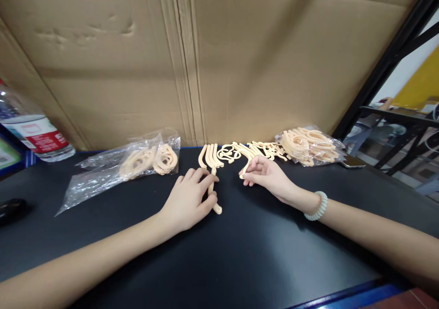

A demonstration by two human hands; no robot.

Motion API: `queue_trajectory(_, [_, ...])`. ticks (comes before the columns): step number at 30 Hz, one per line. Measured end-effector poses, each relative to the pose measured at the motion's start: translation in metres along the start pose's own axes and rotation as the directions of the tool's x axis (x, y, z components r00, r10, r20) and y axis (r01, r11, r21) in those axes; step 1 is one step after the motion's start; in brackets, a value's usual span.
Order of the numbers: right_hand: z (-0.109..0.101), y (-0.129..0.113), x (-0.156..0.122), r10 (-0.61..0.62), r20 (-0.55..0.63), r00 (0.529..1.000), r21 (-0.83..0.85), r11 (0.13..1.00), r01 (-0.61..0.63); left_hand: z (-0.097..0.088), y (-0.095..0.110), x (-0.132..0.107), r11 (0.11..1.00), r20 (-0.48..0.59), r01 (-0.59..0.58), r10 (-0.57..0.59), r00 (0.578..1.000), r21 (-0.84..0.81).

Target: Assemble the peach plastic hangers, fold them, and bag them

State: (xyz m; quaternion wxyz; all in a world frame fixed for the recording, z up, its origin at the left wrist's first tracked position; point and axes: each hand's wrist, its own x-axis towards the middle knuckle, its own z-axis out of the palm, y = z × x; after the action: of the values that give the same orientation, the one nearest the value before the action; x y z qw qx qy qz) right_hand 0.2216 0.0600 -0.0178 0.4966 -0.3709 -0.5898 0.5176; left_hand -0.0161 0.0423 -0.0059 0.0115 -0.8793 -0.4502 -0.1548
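Observation:
With thumb and fingers, my left hand (pixel 190 199) grips a long beige plastic piece (pixel 217 208) against the dark table; its rounded near end sticks out past the thumb. My right hand (pixel 262 174) is raised slightly to the right, pinching a slim beige plastic strip (pixel 245 168) that points down to the left. Just beyond both hands, several curved beige strips (pixel 210 155) lie side by side. To their right are thin beige loops (pixel 229 152) and a loose heap of small beige parts (pixel 269 149). My fingers partly hide both held pieces.
A clear bag of ring-shaped beige parts (pixel 166 159) lies at left, and a fuller bag (pixel 308 145) at right beside a phone (pixel 353 162). A labelled bottle (pixel 41 133) and black mouse (pixel 12 210) are far left. Cardboard (pixel 274 62) walls the table's back.

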Motion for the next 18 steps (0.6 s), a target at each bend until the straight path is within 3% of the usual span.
queue_trajectory(5, [-0.001,0.000,0.000,0.032,-0.008,0.999,0.011,0.999,-0.032,-0.003,-0.001,0.001,0.987,-0.013,-0.079,0.078,0.997,-0.141])
queue_trajectory(13, [0.001,0.003,-0.001,0.058,-0.019,0.998,-0.013,0.998,-0.058,0.009,-0.007,0.002,0.935,-0.133,-0.008,-0.042,0.990,-0.354])
queue_trajectory(18, [0.001,0.003,0.000,0.031,-0.026,0.999,-0.016,0.999,-0.032,0.006,-0.005,0.004,0.812,-0.187,-0.004,-0.130,0.974,-0.583])
